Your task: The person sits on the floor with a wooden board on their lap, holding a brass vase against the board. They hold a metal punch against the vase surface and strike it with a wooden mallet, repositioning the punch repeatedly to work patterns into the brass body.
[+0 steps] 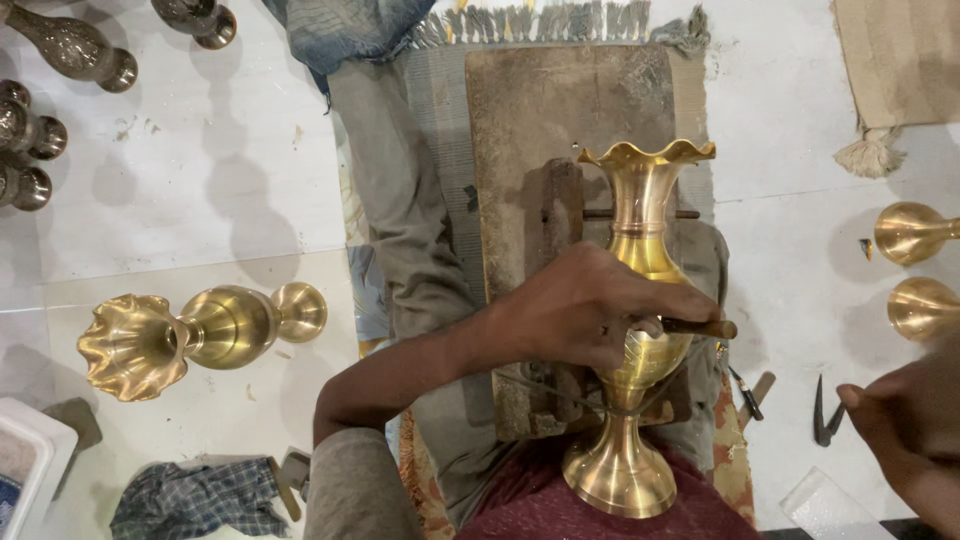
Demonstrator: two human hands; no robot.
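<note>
Your brass vase [640, 330] lies across your lap, foot toward you, frilled mouth over the wooden board [560, 130]. Your left hand [585, 305] rests on its belly, grip clenched around a wooden-handled tool [700, 327]. I cannot tell your right hand's [915, 430] grip.

The right hand [915, 440] is blurring and running off the frame's right edge, while the left hand [590, 305] is hiding the brass vase's [640, 250] belly.

the left hand [590, 305] is laid palm-down over the belly of the brass vase [640, 320], fingers curled closed; the right hand [905, 430] is held right of the vase, blurred, apart from it
</note>
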